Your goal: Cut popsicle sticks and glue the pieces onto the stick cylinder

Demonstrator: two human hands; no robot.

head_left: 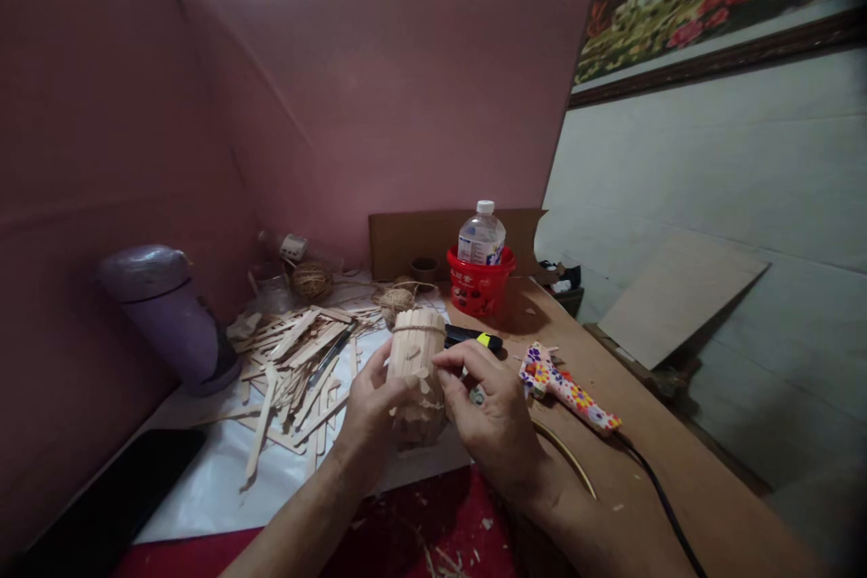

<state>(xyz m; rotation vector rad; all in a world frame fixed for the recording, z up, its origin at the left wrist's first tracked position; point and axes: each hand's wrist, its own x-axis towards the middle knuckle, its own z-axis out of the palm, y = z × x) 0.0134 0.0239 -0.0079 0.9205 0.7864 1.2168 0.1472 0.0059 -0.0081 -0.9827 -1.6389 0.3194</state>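
A small container covered with upright wooden craft sticks (414,345) is held near the table's front edge. Twine circles its upper part, and small pale pieces cling to its side. My left hand (371,402) is wrapped around its left side, with the thumb across the front. My right hand (493,415) is at its right side, thumb and forefinger pinched together close to the surface; what they hold, if anything, is too small to make out. The lower part of the container is blurred and partly hidden by my hands.
Loose craft sticks (298,361) lie heaped at left, beside a purple tumbler (169,316). Twine balls (312,282) sit behind. A red bucket (474,293) holds a plastic bottle (483,239). A flowered glue gun (569,393) with a cord lies at right.
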